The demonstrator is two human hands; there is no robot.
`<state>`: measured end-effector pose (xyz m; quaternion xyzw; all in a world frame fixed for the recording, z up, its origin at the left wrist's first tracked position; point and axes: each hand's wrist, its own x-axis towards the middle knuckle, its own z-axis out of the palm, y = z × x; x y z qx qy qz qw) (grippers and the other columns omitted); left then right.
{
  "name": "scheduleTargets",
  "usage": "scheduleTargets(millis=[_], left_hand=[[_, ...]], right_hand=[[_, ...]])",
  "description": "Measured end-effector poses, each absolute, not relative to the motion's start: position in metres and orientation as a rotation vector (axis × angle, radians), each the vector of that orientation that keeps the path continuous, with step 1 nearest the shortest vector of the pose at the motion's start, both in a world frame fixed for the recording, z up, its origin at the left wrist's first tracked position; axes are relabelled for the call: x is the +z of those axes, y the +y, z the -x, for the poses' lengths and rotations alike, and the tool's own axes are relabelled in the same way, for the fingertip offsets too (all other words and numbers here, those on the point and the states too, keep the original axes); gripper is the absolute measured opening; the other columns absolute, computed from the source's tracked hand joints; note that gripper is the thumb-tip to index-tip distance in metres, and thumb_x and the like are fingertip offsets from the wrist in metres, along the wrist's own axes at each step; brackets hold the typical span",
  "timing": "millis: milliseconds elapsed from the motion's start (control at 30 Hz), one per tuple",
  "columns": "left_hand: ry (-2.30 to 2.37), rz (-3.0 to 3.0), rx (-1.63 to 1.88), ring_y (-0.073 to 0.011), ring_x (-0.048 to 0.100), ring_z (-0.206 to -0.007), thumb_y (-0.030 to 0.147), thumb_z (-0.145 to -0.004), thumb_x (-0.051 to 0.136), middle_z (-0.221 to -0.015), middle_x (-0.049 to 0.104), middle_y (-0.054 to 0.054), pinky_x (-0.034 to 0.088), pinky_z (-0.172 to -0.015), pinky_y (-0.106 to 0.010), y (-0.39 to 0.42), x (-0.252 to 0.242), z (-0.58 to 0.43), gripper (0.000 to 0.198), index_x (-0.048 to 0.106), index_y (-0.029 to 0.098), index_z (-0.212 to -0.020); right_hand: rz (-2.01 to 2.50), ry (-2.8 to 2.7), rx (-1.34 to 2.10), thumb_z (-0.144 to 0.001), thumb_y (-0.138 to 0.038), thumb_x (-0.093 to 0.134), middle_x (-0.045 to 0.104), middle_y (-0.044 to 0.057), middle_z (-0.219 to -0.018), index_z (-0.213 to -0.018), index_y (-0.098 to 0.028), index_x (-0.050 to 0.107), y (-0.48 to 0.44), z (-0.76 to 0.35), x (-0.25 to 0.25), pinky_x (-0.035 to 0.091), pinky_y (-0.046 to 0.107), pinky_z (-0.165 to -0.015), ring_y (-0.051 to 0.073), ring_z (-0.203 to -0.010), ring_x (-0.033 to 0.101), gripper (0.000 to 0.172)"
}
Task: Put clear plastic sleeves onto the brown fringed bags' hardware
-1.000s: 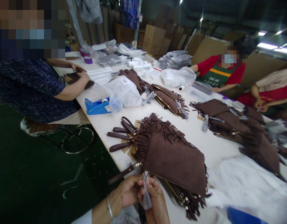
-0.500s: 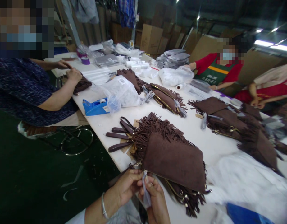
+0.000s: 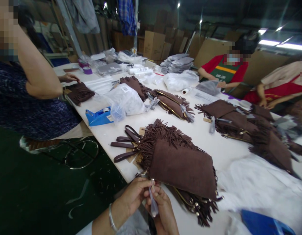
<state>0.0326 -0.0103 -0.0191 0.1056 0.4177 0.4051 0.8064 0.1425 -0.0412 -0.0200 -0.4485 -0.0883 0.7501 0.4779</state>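
White worktable (image 3: 131, 164) occupied by brown fringed goods; cartons (image 3: 152, 45) are stacked behind its far end. Clock directions are taken from the middle of the near bag pile (image 3: 181, 169), with twelve o'clock pointing away from the wearer.

Hands: at seven o'clock, a translucent wrap (image 3: 154, 207) is held by both at the near-left corner of the top bag. Its upper end is pinched by the fingertips of the left hand (image 3: 130, 195); its lower length is gripped between thumb and fingers of the right hand (image 3: 163, 203). What is enclosed by the wrap cannot be made out.

Progress: the wrap is judged to be in place at the corner but not finished, since it is being worked by both hands. Similar wraps (image 3: 187, 112) are seen on the gold-zipped bags (image 3: 169, 106) at twelve o'clock, and a wrapped piece (image 3: 212, 125) is noted beside the bags (image 3: 239, 120) at two o'clock; these are judged done. Lower in the near pile, gold hardware (image 3: 193, 207) is exposed between five and six o'clock, with no wrap visible; whether one is needed there cannot be told. Wrist straps (image 3: 124, 143) are fanned out between nine and ten o'clock.

A blue tape dispenser (image 3: 99, 117) is placed farther out at ten o'clock, untouched.
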Motion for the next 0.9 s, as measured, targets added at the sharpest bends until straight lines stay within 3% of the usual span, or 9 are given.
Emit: scheduleTargets(millis=[133,300,433,600,767,900], left_hand=[[0.949,-0.235,0.863,-0.0057,0.037,-0.039,0.023,-0.067,0.07,-0.055,0.053,0.001,0.03,-0.037,-0.018,-0.005,-0.021,-0.042,0.015,0.063,0.01,-0.07],[0.998,-0.245,0.926,-0.0077,0.045,-0.044,0.023,-0.065,0.072,-0.056,0.053,0.002,0.029,-0.04,-0.017,-0.006,-0.021,-0.047,0.017,0.058,0.013,-0.067],[0.844,-0.171,0.808,-0.0105,0.05,-0.046,0.02,-0.065,0.069,-0.063,0.059,-0.001,0.032,-0.04,-0.019,-0.003,-0.024,-0.037,0.016,0.062,0.012,-0.076],[0.687,-0.012,0.667,-0.0078,0.033,-0.034,0.022,-0.067,0.058,-0.047,0.047,0.003,0.023,-0.034,-0.019,0.007,-0.028,-0.033,0.015,0.064,0.01,-0.075],[0.694,-0.016,0.667,-0.0113,0.043,-0.038,0.027,-0.074,0.059,-0.044,0.043,0.004,0.032,-0.041,-0.02,-0.003,-0.017,-0.035,0.02,0.066,0.011,-0.082],[0.905,-0.282,0.86,-0.0148,0.057,-0.057,0.034,-0.077,0.067,-0.065,0.06,-0.003,0.043,-0.06,-0.025,-0.026,-0.012,-0.02,0.026,0.067,0.011,-0.088]], right_hand=[[1.106,-0.254,1.818,-0.062,-0.038,0.084,0.068,0.002,-0.066,-0.078,-0.014,0.06,-0.04,-0.142,-0.021,0.04,0.017,-0.047,0.005,-0.045,0.052,0.037],[1.165,-0.376,1.698,-0.064,-0.044,0.082,0.067,0.001,-0.064,-0.074,-0.015,0.057,-0.039,-0.141,-0.027,0.042,0.017,-0.048,0.007,-0.047,0.054,0.039],[1.277,-0.456,1.563,-0.059,-0.047,0.084,0.068,0.001,-0.061,-0.076,-0.016,0.056,-0.037,-0.139,-0.027,0.045,0.019,-0.049,0.011,-0.051,0.059,0.044],[1.126,-0.36,1.729,-0.063,-0.047,0.082,0.066,0.001,-0.062,-0.077,-0.014,0.059,-0.038,-0.139,-0.019,0.042,0.018,-0.046,0.007,-0.044,0.052,0.042],[1.08,-0.18,1.832,-0.055,-0.041,0.087,0.066,0.0,-0.065,-0.083,-0.016,0.063,-0.042,-0.143,-0.008,0.045,0.019,-0.048,0.008,-0.047,0.055,0.045],[1.102,-0.294,1.842,-0.056,-0.045,0.086,0.066,0.001,-0.064,-0.079,-0.015,0.063,-0.041,-0.145,-0.008,0.043,0.019,-0.046,0.008,-0.045,0.054,0.044]])
